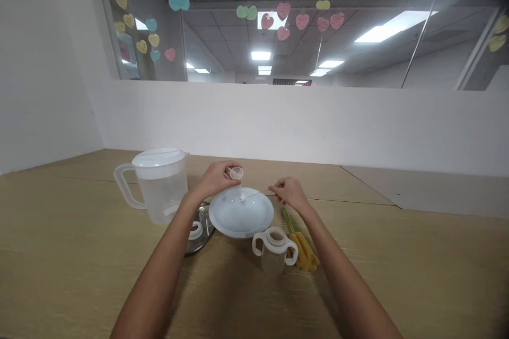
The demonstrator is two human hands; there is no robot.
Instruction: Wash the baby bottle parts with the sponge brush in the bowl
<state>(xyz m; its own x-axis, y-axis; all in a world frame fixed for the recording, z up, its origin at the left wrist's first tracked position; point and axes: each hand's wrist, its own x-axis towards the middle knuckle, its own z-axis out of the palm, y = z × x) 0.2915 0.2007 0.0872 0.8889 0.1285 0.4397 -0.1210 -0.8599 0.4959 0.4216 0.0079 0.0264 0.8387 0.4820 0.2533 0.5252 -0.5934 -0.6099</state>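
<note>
Above the far rim of a white bowl, my left hand pinches a small clear round piece that looks like a bottle nipple or cap. To the right of the bowl, my right hand is closed on the end of a thin wire-like stick. The stick reaches left over the bowl to a whitish tip just under the clear piece; whether the tip touches it I cannot tell. In front of the bowl stands an open clear cup with two white handles.
At the left stands a lidded clear pitcher. A metal tray holding a white ring is partly behind my left forearm. A yellow sponge brush with a green handle lies beside the cup. A white wall rises behind the table.
</note>
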